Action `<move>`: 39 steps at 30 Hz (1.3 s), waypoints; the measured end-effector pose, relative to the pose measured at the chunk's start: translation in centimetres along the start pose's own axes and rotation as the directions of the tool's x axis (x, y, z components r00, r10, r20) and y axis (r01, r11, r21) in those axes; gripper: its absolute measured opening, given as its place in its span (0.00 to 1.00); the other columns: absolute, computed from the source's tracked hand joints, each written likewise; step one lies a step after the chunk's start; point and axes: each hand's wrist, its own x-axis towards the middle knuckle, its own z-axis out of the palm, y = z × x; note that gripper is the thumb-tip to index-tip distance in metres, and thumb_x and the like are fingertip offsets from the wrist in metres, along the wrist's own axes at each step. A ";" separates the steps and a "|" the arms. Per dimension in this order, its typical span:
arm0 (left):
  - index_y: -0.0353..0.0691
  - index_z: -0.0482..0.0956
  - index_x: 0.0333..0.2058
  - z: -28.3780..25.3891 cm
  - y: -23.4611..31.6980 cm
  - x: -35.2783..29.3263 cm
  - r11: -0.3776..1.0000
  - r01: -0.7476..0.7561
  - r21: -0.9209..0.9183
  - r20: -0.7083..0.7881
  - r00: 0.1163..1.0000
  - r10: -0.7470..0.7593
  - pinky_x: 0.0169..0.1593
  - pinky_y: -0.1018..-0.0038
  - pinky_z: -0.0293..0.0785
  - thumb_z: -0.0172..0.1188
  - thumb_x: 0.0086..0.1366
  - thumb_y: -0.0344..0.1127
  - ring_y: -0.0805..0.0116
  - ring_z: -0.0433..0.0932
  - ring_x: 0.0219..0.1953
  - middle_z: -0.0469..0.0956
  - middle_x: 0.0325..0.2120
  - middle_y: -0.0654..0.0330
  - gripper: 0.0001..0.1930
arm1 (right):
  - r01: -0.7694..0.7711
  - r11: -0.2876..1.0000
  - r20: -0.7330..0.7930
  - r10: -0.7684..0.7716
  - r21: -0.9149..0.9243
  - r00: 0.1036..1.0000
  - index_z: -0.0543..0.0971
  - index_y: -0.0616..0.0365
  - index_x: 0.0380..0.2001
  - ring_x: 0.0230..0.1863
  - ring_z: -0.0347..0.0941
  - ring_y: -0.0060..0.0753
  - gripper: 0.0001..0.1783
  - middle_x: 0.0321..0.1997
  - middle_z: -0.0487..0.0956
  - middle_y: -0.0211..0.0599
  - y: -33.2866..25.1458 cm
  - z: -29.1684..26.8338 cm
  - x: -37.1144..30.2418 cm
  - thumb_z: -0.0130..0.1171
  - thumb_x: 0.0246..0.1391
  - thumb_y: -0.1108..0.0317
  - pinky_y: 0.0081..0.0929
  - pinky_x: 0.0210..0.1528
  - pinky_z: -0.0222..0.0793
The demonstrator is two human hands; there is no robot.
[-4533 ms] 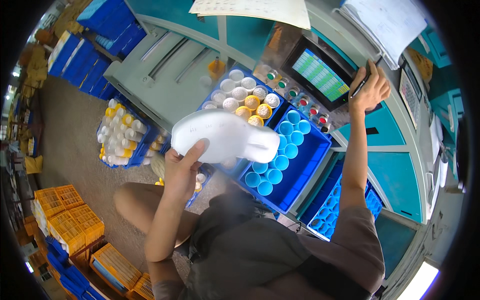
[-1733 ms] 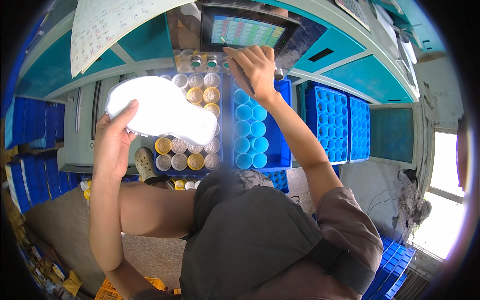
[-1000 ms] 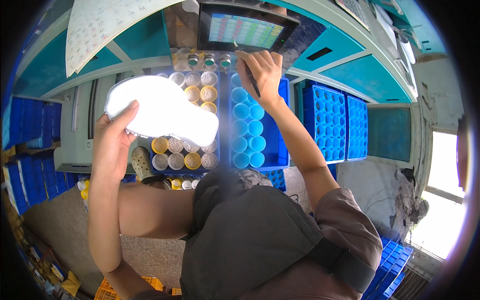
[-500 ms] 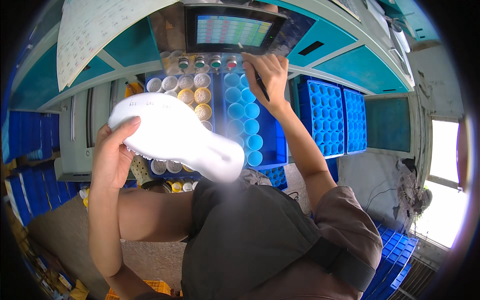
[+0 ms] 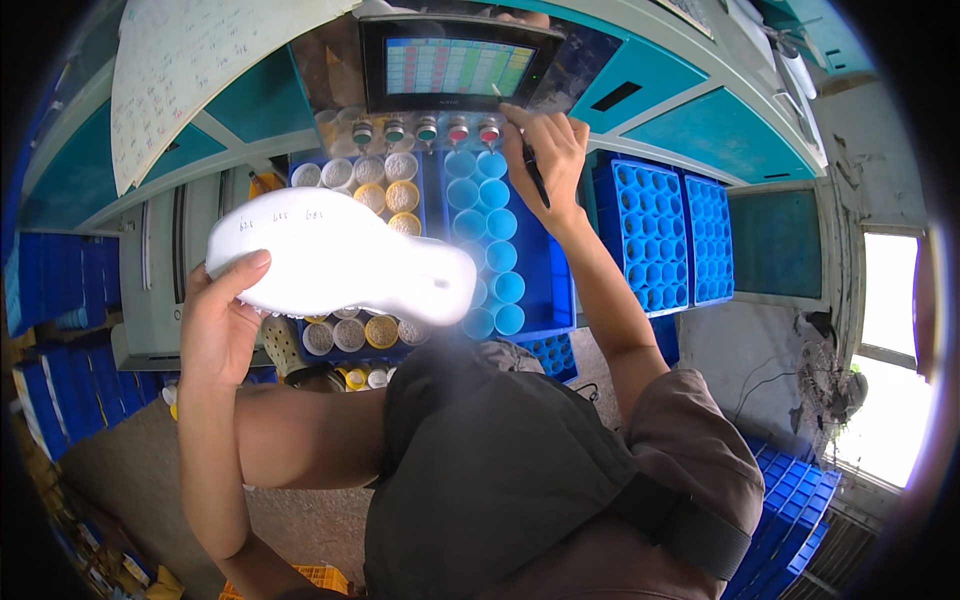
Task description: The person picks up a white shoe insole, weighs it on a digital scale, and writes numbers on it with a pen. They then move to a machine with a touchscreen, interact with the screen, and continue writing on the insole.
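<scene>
My left hand grips a white sole-shaped piece by its left edge, thumb on top and fingers beneath. Small handwritten marks run along its upper part, and its lower edge looks ragged. In my right hand is a dark pen, its pale tip raised to the lower right of a lit touchscreen. Whether the tip touches the glass I cannot tell. Below the screen sits a row of green and red push buttons. The white piece hides part of the cups behind it.
White and yellow cups of pale granules stand in a blue tray. Beside them are several light blue cups. Blue crates of cups stand at right, a written sheet hangs upper left, and stacked blue crates sit lower right.
My right hand has moved a little right and down with the pen, uncovering another red button. The white piece has shifted left, and its lower end has lifted, showing more granule cups.
</scene>
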 end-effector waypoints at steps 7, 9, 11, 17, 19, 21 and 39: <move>0.27 0.71 0.50 0.1 -0.2 -0.1 0.998 -0.069 0.006 0.007 0.998 0.069 0.50 0.65 0.74 0.62 0.58 0.28 0.61 0.77 0.47 0.77 0.44 0.50 0.22 | 0.064 0.998 -0.094 -0.064 -0.007 0.994 0.81 0.54 0.35 0.31 0.73 0.29 0.12 0.25 0.78 0.28 -0.2 0.3 2.5 0.66 0.43 0.73 0.30 0.40 0.59; 0.27 0.72 0.50 0.1 -0.2 -0.2 0.996 -0.092 0.001 0.026 0.995 0.092 0.50 0.65 0.73 0.62 0.58 0.28 0.61 0.77 0.47 0.78 0.44 0.51 0.21 | 0.040 0.999 -0.075 -0.040 -0.002 0.996 0.81 0.54 0.35 0.30 0.72 0.30 0.12 0.25 0.78 0.28 -0.4 0.1 2.6 0.66 0.43 0.74 0.31 0.41 0.59; 0.27 0.72 0.50 0.1 -0.3 -0.3 0.992 -0.126 0.015 0.054 0.991 0.125 0.50 0.65 0.73 0.61 0.58 0.27 0.62 0.77 0.47 0.78 0.43 0.51 0.21 | 0.013 1.000 -0.050 -0.012 0.023 0.999 0.81 0.55 0.37 0.29 0.71 0.30 0.14 0.25 0.77 0.29 -0.8 -0.2 2.6 0.65 0.44 0.76 0.30 0.42 0.58; 0.27 0.73 0.48 0.2 -0.1 -0.7 0.987 -0.158 0.031 0.028 0.987 0.158 0.49 0.71 0.74 0.66 0.56 0.28 0.67 0.78 0.44 0.78 0.42 0.53 0.22 | -0.018 0.995 -0.011 0.019 0.099 1.000 0.80 0.56 0.38 0.29 0.71 0.28 0.13 0.26 0.78 0.29 -2.4 -0.2 2.3 0.65 0.46 0.76 0.29 0.42 0.57; 0.26 0.73 0.49 0.3 0.1 -0.9 0.987 -0.154 0.036 0.014 0.988 0.154 0.49 0.71 0.74 0.65 0.57 0.28 0.67 0.78 0.45 0.78 0.42 0.53 0.22 | -0.002 0.996 -0.012 0.003 0.090 1.000 0.80 0.56 0.39 0.30 0.71 0.28 0.14 0.27 0.78 0.29 -2.6 -0.3 2.3 0.65 0.46 0.76 0.29 0.42 0.57; 0.26 0.72 0.49 0.5 0.0 -1.0 0.989 -0.145 0.038 -0.009 0.989 0.145 0.50 0.70 0.74 0.65 0.58 0.29 0.66 0.78 0.45 0.78 0.43 0.53 0.22 | 0.014 0.991 0.029 -0.018 0.135 0.999 0.79 0.56 0.42 0.35 0.72 0.33 0.14 0.33 0.79 0.31 -2.6 -0.6 2.3 0.62 0.49 0.72 0.31 0.45 0.57; 0.31 0.73 0.50 -0.3 -0.3 -0.5 0.992 -0.117 0.056 -0.051 0.991 0.120 0.52 0.64 0.73 0.61 0.62 0.35 0.64 0.77 0.48 0.78 0.45 0.53 0.20 | 0.004 0.999 -0.018 -0.003 0.048 1.000 0.81 0.57 0.39 0.31 0.72 0.29 0.15 0.28 0.79 0.29 -2.2 1.0 1.8 0.63 0.45 0.74 0.31 0.42 0.58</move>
